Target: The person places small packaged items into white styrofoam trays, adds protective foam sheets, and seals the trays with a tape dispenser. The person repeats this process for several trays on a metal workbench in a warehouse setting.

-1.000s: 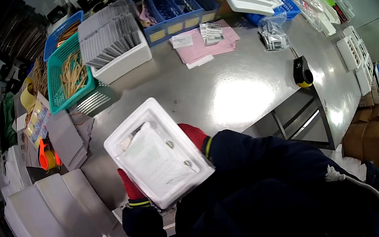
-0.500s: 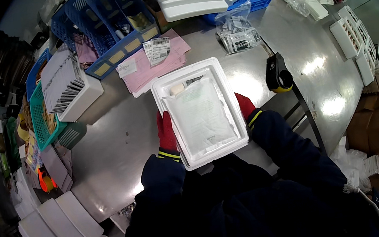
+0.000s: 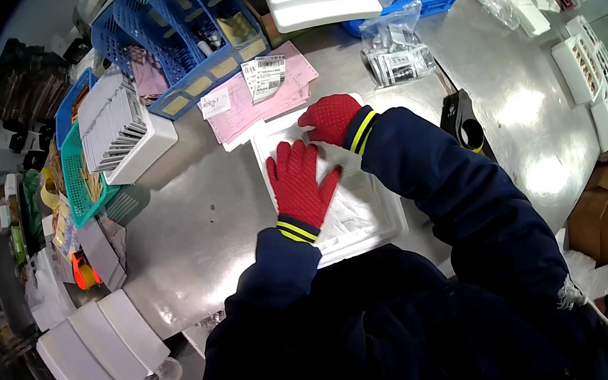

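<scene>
In front of me on the metal table lies a white foam box (image 3: 362, 247), with a flat white packet (image 3: 357, 210) inside it. My left hand (image 3: 298, 181), in a red dotted glove, rests on the packet with its fingers spread. Toward the box's far end is my right hand (image 3: 331, 120), gloved the same way, its fingers curled down and closed. Whatever its fingertips hold, if anything, is hidden beneath the glove. Both hands and sleeves cover much of the packet and the box's far part.
Pink sheets (image 3: 233, 127) with printed labels lie just beyond the box, before a blue divided bin (image 3: 186, 96). A clear bag of small packs (image 3: 399, 60) and a black tape dispenser (image 3: 455, 116) are at right. White lids (image 3: 326, 13) are stacked behind; a green basket (image 3: 73, 168) stands left.
Both hands have left the box's sides and moved over it. The left now lies spread on the packet; the right has reached the far end and closed. My view has shifted slightly.
</scene>
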### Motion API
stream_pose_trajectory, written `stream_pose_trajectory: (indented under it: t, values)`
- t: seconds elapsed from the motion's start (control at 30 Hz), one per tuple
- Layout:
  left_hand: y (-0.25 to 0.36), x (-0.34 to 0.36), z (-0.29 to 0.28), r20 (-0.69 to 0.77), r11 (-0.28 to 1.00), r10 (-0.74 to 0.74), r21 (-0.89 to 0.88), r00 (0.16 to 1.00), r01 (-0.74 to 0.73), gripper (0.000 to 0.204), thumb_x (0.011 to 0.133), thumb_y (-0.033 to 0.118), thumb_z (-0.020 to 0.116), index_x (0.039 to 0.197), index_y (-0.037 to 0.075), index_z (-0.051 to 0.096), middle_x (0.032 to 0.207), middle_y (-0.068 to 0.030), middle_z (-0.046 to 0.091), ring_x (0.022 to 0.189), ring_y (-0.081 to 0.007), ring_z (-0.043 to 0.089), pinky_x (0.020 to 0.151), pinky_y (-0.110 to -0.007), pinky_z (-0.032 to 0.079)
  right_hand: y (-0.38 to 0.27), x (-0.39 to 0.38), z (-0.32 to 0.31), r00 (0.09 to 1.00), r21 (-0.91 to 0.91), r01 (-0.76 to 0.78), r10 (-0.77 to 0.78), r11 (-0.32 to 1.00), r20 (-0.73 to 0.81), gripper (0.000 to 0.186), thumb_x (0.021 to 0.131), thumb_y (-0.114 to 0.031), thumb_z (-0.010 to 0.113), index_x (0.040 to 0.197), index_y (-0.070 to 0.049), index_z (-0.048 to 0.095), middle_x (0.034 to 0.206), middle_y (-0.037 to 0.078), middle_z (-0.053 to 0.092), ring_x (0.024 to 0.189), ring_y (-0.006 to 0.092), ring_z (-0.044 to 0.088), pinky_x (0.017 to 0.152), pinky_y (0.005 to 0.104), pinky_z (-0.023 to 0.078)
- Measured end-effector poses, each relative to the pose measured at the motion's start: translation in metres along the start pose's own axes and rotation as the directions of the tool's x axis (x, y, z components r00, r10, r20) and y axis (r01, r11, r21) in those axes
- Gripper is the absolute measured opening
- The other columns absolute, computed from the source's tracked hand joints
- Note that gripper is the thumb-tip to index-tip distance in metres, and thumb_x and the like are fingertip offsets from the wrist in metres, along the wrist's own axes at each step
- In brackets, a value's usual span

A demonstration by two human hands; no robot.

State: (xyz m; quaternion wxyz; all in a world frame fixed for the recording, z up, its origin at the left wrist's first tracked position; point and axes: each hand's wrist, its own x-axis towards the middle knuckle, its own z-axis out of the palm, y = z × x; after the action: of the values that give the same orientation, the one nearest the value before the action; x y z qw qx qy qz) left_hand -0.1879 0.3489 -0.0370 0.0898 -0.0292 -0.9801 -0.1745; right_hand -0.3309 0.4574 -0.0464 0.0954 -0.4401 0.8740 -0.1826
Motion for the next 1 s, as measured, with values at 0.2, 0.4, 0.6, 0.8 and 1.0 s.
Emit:
stream_pose_trajectory:
  t: [0.2, 0.4, 0.6, 0.8, 1.0]
  values:
    - [0.003, -0.020, 0.011, -0.100, 0.999, 0.014, -0.045, 0.995, -0.018, 0.060, 0.072, 0.045, 0.063, 0.114, 0.003, 0.054, 0.119, -0.0168, 0.049, 0.116, -0.0345, 0.041, 0.099, -0.052, 0.027, -0.023, 0.032, -0.006, 0.981, -0.105, 0.062, -0.041, 0.993, 0.191, 0.048, 0.062, -0.032, 0.070, 0.105, -0.013, 0.061, 0.097, 0.010, 0.063, 0.091, 0.0304, 0.059, 0.075, 0.0407, 0.048]
    - [0.007, -0.040, 0.018, -0.117, 0.993, 0.057, -0.101, 0.992, -0.069, 0.055, 0.071, 0.042, 0.063, 0.111, 0.004, 0.056, 0.118, -0.0140, 0.051, 0.115, -0.0330, 0.042, 0.098, -0.052, 0.029, -0.034, 0.036, 0.003, 0.987, -0.149, 0.002, 0.022, 0.989, 0.162, 0.056, 0.063, -0.032, 0.070, 0.112, -0.011, 0.056, 0.103, 0.012, 0.061, 0.094, 0.0318, 0.057, 0.078, 0.0402, 0.047]
    - [-0.009, -0.031, 0.013, -0.128, 0.975, 0.032, -0.214, 0.991, -0.059, 0.038, 0.076, 0.025, 0.065, 0.105, 0.001, 0.058, 0.107, -0.0154, 0.058, 0.102, -0.0318, 0.053, 0.089, -0.043, 0.039, -0.028, 0.006, -0.002, 0.990, -0.099, -0.083, 0.093, 0.992, 0.103, 0.042, 0.070, -0.031, 0.065, 0.103, -0.007, 0.059, 0.094, 0.015, 0.062, 0.087, 0.0334, 0.058, 0.075, 0.0420, 0.047]
    - [-0.038, 0.008, -0.005, 0.021, 0.981, -0.190, 0.035, 0.982, 0.189, 0.039, 0.084, 0.027, 0.056, 0.110, -0.001, 0.051, 0.082, -0.0150, 0.061, 0.068, -0.0312, 0.057, 0.059, -0.040, 0.047, -0.006, -0.022, -0.004, 0.949, -0.223, -0.302, 0.316, 0.927, 0.025, 0.033, 0.080, -0.038, 0.055, 0.089, -0.006, 0.058, 0.084, 0.014, 0.064, 0.076, 0.0318, 0.061, 0.065, 0.0448, 0.048]
    - [-0.039, 0.040, 0.015, 0.100, 0.924, -0.380, -0.015, 0.920, 0.383, 0.064, 0.081, 0.037, 0.058, 0.126, -0.003, 0.037, 0.093, -0.0185, 0.060, 0.081, -0.0313, 0.060, 0.069, -0.040, 0.050, -0.014, -0.026, 0.008, 0.925, 0.194, -0.356, 0.374, 0.914, -0.066, 0.042, 0.077, -0.039, 0.061, 0.101, -0.005, 0.058, 0.089, 0.012, 0.065, 0.083, 0.0308, 0.061, 0.073, 0.0387, 0.049]
